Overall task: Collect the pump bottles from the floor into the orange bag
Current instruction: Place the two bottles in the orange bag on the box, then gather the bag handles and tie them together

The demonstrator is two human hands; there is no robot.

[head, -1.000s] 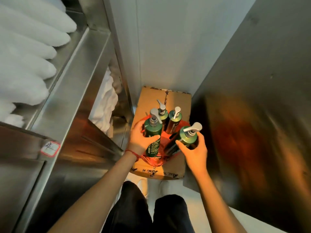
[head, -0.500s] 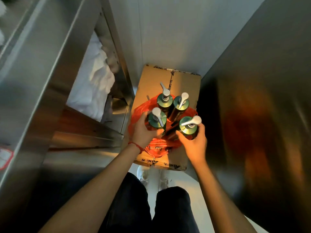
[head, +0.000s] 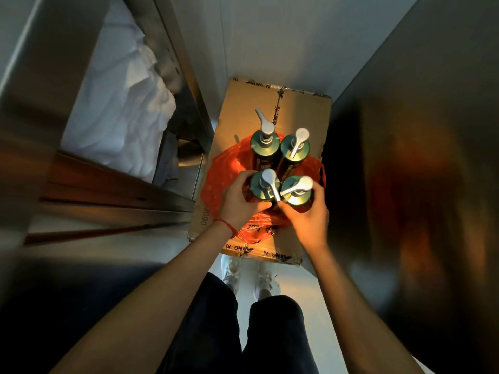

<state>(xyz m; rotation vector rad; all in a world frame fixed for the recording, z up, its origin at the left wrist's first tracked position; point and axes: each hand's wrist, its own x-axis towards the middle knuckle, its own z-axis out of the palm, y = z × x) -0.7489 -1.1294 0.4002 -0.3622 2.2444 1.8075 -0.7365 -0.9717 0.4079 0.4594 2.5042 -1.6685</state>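
- Bottles: four green pump bottles stand upright in a tight square on the orange bag [head: 216, 182], which is spread on a flat cardboard sheet [head: 305, 117] on the floor.
- Far-left bottle [head: 263, 143] and far-right bottle [head: 294, 151] stand at the bag's far side, touching each other, with no hand on them.
- Near-left bottle [head: 260, 188] and near-right bottle [head: 298, 191] stand at the bag's near side, their white pump spouts crossing between them.
- Left hand [head: 240, 203] reaches down from the near-left of the bag, its grip wrapped round the near-left bottle: fingers curl over the bottle's left shoulder and the thumb lies along its near side. A red string circles that wrist.
- Right hand [head: 307, 214] reaches down from the near-right of the bag, its grip clamped round the near-right bottle, thumb at the near side, fingers on the right.
- Both forearms run bare and nearly straight down to the bag.
- Left of the bag stands a steel shelf unit [head: 172, 206] holding white linen [head: 121, 109].
- Right of the bag rises a dark steel panel [head: 418, 157]; beyond the bag is a pale wall [head: 270, 36].
- Nearer than the bag, white shoes [head: 232, 273] stand on the pale floor below dark trousers.
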